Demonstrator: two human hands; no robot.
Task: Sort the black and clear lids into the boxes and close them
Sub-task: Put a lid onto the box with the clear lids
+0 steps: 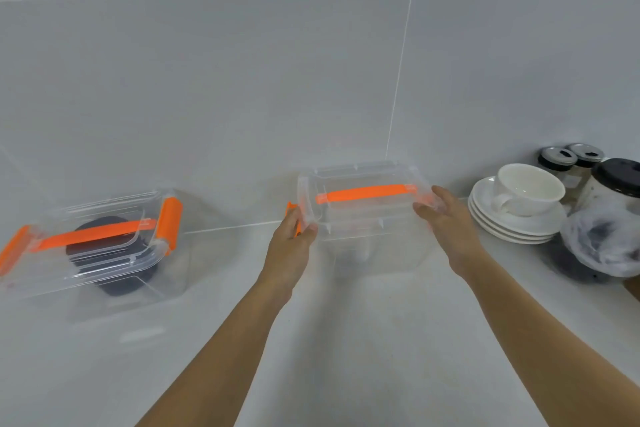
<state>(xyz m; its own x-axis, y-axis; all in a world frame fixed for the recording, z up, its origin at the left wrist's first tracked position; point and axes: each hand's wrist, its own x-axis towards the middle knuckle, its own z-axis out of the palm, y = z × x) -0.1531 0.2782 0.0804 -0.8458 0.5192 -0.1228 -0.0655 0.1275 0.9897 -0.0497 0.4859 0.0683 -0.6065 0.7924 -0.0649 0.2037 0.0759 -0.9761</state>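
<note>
Two clear plastic boxes with orange handles and latches stand on the white counter by the tiled wall. The left box (pixel 104 253) has its cover on and black lids (pixel 107 253) show through it. The right box (pixel 367 218) carries its clear cover (pixel 363 180) on top. My left hand (pixel 294 236) grips that cover's left end at the orange latch (pixel 290 211). At the cover's right end, my right hand (pixel 446 218) presses over the other latch. What lies inside the right box is too faint to tell.
White saucers stacked with a white cup (pixel 523 204) stand right of the box. Beyond them are two small shakers (pixel 568 163), a jar with a black lid (pixel 620 184) and a crumpled plastic bag (pixel 602 246).
</note>
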